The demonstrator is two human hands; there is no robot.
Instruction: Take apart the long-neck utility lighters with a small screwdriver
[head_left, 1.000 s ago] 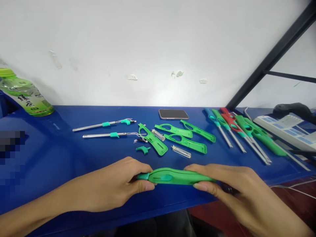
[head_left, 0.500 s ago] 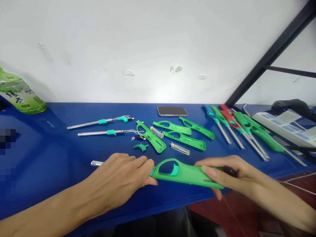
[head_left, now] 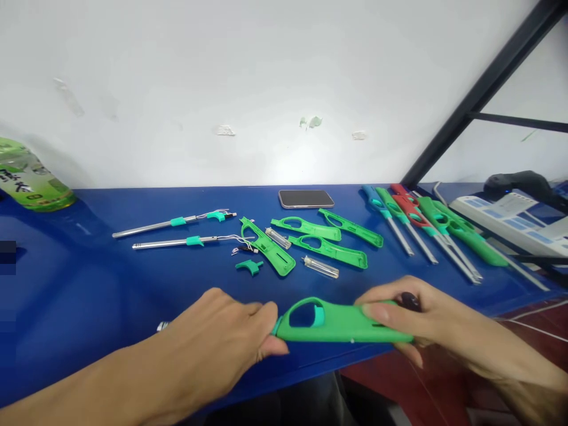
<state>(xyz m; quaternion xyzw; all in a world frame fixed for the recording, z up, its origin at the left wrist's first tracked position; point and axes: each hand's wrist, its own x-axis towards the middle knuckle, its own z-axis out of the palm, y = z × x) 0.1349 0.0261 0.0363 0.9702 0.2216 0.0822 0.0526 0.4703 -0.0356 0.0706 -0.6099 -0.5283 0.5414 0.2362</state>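
A green gas lighter (head_left: 341,322) lies level between my hands, low over the table's front edge. My left hand (head_left: 231,337) is closed around its neck and metal tube, hiding most of the tube except the tip. At the wide end of the handle, my right hand (head_left: 399,313) grips with the thumb on top. A dark rounded object (head_left: 410,302) sticks out by that hand's fingers; its kind is unclear. Beyond lie green handle halves (head_left: 326,251), two clear fuel tanks (head_left: 320,267), a loose teal trigger (head_left: 249,267) and two metal tubes with wires (head_left: 166,242).
Several whole lighters (head_left: 415,219) lie at the right beside a white power strip (head_left: 501,225). A phone (head_left: 306,199) rests near the wall, and a green bottle (head_left: 35,177) stands far left. A black metal frame (head_left: 479,89) rises at the right.
Both hands and the lighter have moved slightly lower in view. The lighter has turned a little, and its teal trigger shows differently in the opening. The view has shifted slightly.
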